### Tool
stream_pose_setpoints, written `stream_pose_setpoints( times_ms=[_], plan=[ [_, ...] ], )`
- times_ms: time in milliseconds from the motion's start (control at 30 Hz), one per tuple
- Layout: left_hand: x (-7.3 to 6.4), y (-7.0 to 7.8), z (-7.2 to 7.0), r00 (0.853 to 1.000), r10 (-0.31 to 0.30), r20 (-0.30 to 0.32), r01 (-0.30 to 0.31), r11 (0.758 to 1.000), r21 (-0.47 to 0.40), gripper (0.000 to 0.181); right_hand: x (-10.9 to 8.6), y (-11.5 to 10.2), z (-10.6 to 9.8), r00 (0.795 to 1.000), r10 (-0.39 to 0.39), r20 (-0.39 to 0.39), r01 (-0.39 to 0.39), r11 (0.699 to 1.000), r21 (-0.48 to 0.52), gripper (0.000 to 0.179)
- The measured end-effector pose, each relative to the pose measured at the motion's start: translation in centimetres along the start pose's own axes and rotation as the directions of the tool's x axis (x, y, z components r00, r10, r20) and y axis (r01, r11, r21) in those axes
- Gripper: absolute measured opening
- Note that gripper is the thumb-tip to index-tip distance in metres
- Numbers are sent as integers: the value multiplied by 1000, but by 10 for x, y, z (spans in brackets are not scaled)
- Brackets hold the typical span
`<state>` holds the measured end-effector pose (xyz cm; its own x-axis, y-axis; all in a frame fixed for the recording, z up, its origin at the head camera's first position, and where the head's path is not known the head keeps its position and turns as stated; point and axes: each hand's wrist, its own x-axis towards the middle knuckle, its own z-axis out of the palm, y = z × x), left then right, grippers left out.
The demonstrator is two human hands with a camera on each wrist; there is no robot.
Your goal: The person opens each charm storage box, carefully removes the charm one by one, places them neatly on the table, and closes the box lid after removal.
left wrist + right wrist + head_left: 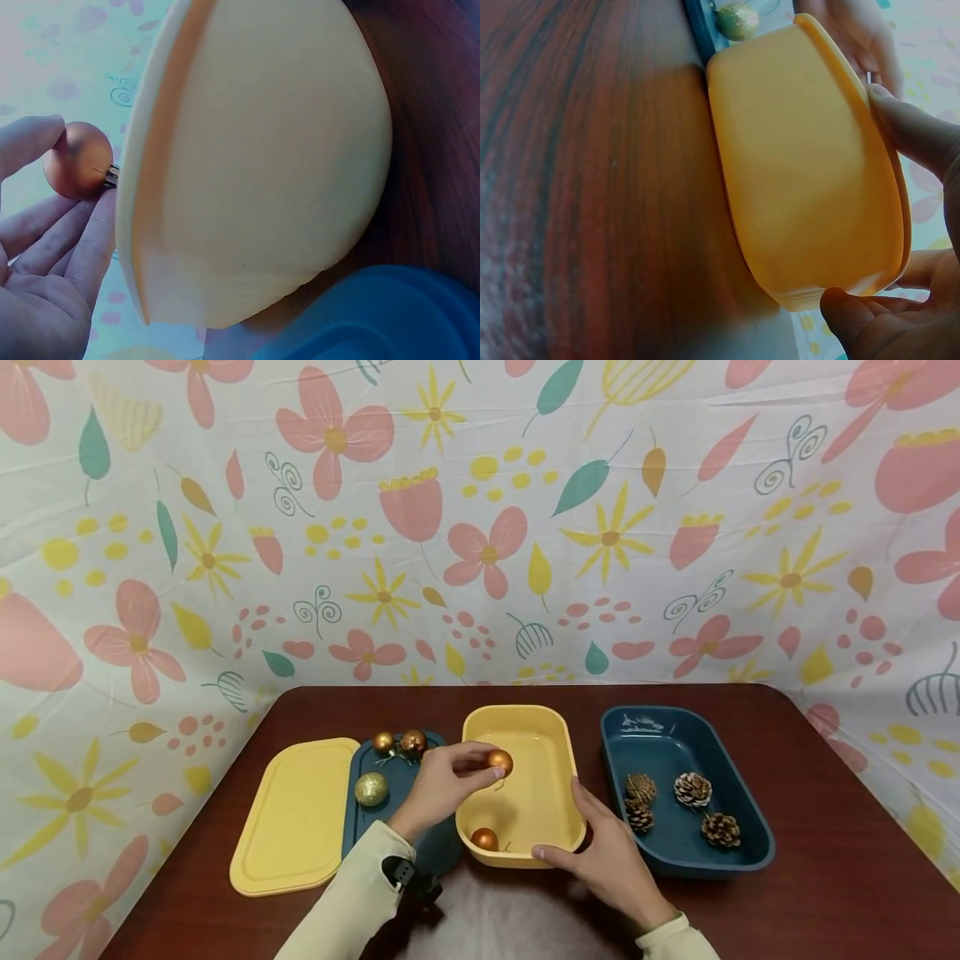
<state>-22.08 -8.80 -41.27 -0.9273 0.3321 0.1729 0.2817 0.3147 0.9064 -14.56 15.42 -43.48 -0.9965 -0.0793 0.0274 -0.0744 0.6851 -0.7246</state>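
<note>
Nearest us, a pale sleeve (348,893) with a black strap (401,867) rises from the bottom centre to the left hand (442,783), which pinches a copper ball (499,763) between thumb and fingers mid-frame, by the left rim of the yellow box (536,777). At lower centre right, the right hand (609,853) grips that box's lower right corner. We judge the work partway along: one copper bauble (484,839) lies in the box's lower left corner, three more ornaments (371,789) sit on the blue lid (402,785) at centre left, and the pine cones (692,790) are in the blue box (667,747) at right. The left arm hides part of the lid, both wrist views miss the yellow box's inside, and we cannot tell how high the held ball hangs
</note>
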Motion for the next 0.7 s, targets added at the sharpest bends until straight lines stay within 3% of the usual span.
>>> stream_pose_setpoints(
  times_ms=[467, 700],
  plan=[
    [-4, -4, -11, 995, -23, -97, 23, 1000, 0, 31, 0, 0, -1, 1000, 13, 9, -13, 1000, 9, 116],
    [-9, -8, -22, 985, -31, -168, 33, 999, 10, 33, 0, 0, -1, 1000, 14, 10, -14, 1000, 10, 116]
  ],
)
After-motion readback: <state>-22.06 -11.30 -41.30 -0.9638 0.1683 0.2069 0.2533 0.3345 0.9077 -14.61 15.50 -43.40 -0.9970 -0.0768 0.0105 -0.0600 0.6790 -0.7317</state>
